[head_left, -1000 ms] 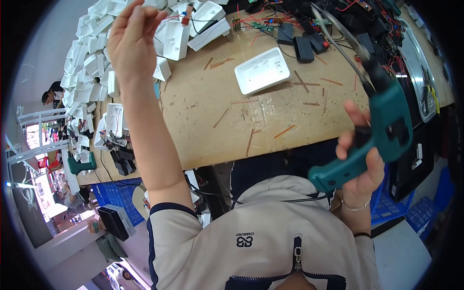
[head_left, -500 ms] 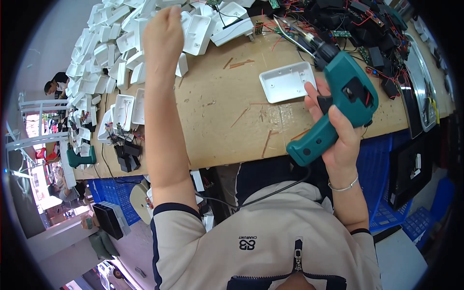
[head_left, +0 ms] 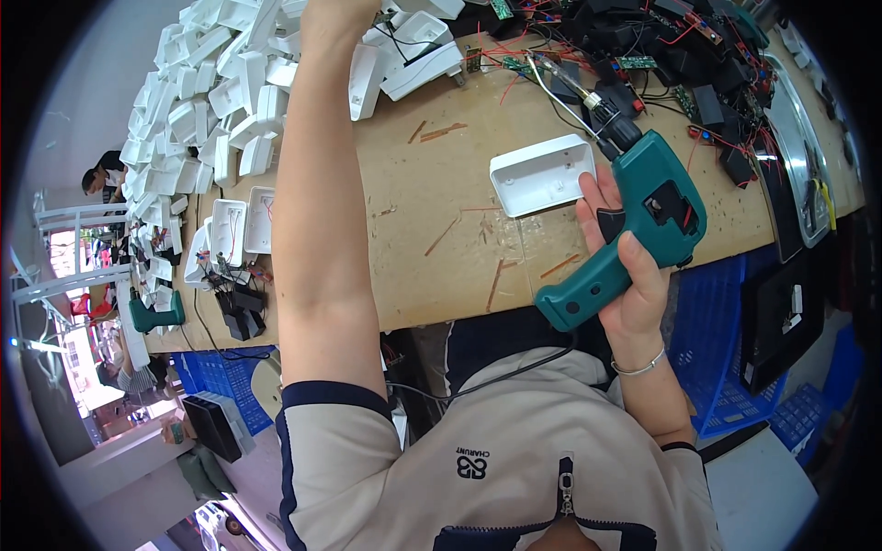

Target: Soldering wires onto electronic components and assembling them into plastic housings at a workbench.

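Note:
My right hand is wrapped round the handle of a green corded electric drill. The drill's black chuck and long thin bit point away toward the far side of the bench. Beside the fingers of this hand sits a white plastic box shell, open side up; whether the fingertips touch it I cannot tell. My left arm stretches far across the bench, and my left hand is at the top edge, by the white shells. Its fingers are cut off or hidden there. Close to it lies a white shell with black wire.
A large heap of white shells covers the far left. Black parts, red wires and green circuit boards are piled at the far right. A second green drill stands at the left. Blue crates are below the bench.
My left hand has moved farther away, to the top edge. The drill in my right hand has shifted slightly left and nearer. The white shell beside it has tilted and moved a little nearer.

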Motion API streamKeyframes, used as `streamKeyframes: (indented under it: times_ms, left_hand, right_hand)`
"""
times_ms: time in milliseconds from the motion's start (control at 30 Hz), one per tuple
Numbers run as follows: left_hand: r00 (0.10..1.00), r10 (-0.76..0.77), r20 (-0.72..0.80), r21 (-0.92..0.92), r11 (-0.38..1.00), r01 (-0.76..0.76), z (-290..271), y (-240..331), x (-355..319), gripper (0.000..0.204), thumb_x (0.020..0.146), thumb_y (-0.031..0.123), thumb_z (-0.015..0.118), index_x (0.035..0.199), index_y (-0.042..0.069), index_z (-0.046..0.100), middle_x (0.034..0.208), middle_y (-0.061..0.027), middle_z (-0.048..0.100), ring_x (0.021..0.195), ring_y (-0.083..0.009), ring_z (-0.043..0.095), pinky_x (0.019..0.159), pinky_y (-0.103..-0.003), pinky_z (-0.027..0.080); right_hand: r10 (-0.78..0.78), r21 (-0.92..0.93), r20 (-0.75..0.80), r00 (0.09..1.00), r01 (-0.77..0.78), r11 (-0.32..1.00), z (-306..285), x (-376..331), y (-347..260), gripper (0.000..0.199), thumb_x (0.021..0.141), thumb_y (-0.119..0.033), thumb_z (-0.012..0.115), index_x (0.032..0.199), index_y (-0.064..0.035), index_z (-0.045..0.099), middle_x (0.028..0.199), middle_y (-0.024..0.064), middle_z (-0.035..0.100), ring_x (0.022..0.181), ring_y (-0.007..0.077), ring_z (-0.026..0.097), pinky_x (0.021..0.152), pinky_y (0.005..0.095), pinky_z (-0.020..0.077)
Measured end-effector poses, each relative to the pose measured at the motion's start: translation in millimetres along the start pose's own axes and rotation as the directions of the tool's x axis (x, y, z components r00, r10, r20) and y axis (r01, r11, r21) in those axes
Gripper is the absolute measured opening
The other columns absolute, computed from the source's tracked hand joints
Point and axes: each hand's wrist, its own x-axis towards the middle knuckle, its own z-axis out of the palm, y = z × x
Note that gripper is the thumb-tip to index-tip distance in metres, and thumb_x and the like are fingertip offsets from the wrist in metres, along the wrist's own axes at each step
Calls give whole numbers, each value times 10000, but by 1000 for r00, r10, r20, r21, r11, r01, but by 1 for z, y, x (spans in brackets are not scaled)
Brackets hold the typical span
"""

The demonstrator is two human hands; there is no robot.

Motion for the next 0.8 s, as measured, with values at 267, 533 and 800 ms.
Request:
streamKeyframes:
  times_ms: [267, 533, 800]
  left_hand:
    - [996, 14, -89, -776, 625, -78, -7, 12, -38, 152, 804, 89, 545, 875, -39, 585, 708, -35, 583, 610, -93, 521, 574, -218, 412]
    - [961, 277, -12, -693, 691, -207, -75, 2, -164, 130, 811, 57, 529, 898, 19, 617, 655, 3, 522, 580, -59, 450, 516, -178, 346]
    - [741, 611, 279, -709, 651, -270, -3, 45, -241, 117, 757, -8, 543, 871, 2, 572, 718, -52, 531, 659, -144, 511, 552, -239, 384]
  right_hand:
    - [13, 60, 18, 1000, -14, 998, -1, -4, 5, 658, 776, -191, 579, 1302, 8, 237, 1310, 196, 310, 1243, 307, 287, 1039, 383, 245]
    - [12, 105, 32, 999, -15, 994, -7, -7, 5, 635, 782, -172, 573, 1289, 27, 246, 1310, 200, 305, 1252, 319, 265, 1048, 386, 225]
    - [28, 22, 61, 998, -30, 999, -11, -6, 3, 611, 801, -219, 546, 1278, 34, 261, 1326, 217, 277, 1255, 331, 255, 1050, 395, 211]
